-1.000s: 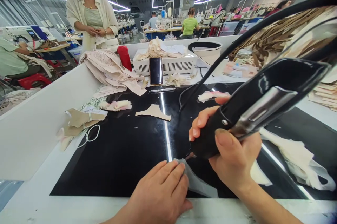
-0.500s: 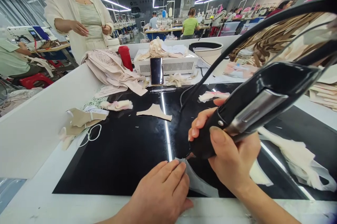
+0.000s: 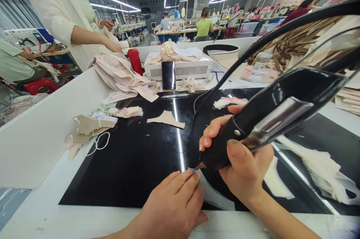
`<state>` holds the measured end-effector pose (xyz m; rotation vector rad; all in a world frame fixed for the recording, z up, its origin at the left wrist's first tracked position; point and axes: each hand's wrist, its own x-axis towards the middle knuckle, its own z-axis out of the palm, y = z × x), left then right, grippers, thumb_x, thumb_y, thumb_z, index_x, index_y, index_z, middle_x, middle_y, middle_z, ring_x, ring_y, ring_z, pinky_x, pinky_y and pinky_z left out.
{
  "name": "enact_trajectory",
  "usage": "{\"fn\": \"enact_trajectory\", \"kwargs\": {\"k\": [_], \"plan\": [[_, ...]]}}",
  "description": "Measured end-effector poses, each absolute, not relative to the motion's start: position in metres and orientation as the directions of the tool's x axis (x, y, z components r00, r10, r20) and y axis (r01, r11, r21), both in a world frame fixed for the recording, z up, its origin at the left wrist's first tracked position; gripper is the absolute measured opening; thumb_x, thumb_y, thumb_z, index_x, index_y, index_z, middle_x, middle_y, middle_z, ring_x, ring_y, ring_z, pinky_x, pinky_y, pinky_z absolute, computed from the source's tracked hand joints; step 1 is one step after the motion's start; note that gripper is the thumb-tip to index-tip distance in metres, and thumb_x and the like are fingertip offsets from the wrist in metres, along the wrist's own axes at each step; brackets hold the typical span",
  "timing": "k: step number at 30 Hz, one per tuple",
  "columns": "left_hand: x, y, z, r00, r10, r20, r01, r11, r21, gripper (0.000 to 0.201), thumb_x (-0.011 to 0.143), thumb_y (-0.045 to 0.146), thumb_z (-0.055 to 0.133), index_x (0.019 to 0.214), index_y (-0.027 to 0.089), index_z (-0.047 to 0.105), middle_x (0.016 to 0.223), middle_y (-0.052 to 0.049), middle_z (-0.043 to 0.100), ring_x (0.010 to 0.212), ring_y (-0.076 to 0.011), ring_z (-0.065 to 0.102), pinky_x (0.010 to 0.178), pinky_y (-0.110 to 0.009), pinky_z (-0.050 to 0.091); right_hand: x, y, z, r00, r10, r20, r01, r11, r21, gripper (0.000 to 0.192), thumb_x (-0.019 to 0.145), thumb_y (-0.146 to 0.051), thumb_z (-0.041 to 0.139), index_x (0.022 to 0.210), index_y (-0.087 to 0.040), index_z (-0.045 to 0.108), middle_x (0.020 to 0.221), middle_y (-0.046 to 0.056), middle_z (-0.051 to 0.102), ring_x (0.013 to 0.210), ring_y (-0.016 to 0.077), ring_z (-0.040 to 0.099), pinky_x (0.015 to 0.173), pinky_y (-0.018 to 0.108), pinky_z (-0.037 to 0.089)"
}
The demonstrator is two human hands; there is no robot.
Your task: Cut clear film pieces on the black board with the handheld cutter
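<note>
My right hand (image 3: 247,168) is wrapped round a black corded hand tool (image 3: 270,108) with a silver lever along its side. The tool slants down to the left, and its small copper-coloured tip meets the edge of a sheer pale fabric piece (image 3: 215,196). On that piece, just left of the tip, my left hand (image 3: 174,201) lies with fingers stretched out and close together, pressing it down. Part of the fabric is hidden under those fingers. Beneath is a glossy black mat (image 3: 120,171). Cream fabric (image 3: 278,181) lies right of my right wrist.
A beige cut piece (image 3: 167,119), a pen (image 3: 176,96) and a phone (image 3: 168,76) are ahead. Behind stands a white vented box (image 3: 180,69). Fabric (image 3: 123,76) and a red cup (image 3: 135,61) are left of it. A thick black cable (image 3: 253,50) arches at right. A co-worker (image 3: 64,25) stands beyond the partition.
The tool's tip has shifted slightly left along the fabric edge, closer to my left fingertips. The co-worker has leaned in, reaching a hand toward the fabric pile.
</note>
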<state>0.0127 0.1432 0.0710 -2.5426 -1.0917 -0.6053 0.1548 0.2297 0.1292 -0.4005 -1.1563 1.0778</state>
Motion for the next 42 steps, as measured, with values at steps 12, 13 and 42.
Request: {"fn": "enact_trajectory", "kwargs": {"k": [12,13,42], "plan": [[0.012,0.142,0.066,0.640,0.605,0.474,0.729,-0.672,-0.127,0.039,0.102,0.048,0.053,0.112,0.013,0.066,0.124,-0.006,0.072,0.116,-0.0201,0.065,0.096,-0.033,0.054,0.154,0.229,0.129,-0.006,0.844,0.536,-0.428,0.482,-0.764,0.035,0.089,-0.035,0.072,0.118,-0.029,0.052,0.079,-0.003,0.063,0.060,0.0161,0.058,0.052,0.032,0.050],[0.012,0.142,0.065,0.641,0.605,0.472,0.729,-0.673,-0.128,0.039,0.102,0.048,0.054,0.112,0.013,0.066,0.124,-0.006,0.072,0.116,-0.0202,0.065,0.096,-0.033,0.054,0.154,0.229,0.129,-0.008,0.847,0.532,-0.429,0.478,-0.767,0.035,0.089,-0.035,0.071,0.118,-0.029,0.052,0.079,-0.003,0.063,0.060,0.0162,0.058,0.052,0.032,0.050],[0.011,0.140,0.069,0.628,0.631,0.455,0.737,-0.671,-0.086,0.042,0.110,0.038,0.033,0.118,0.011,0.065,0.126,-0.008,0.071,0.117,-0.0211,0.067,0.096,-0.036,0.055,0.194,0.210,0.137,-0.053,0.849,0.526,-0.428,0.456,-0.780,0.037,0.089,-0.036,0.073,0.121,-0.028,0.057,0.084,-0.001,0.064,0.061,0.0160,0.060,0.053,0.033,0.052]]}}
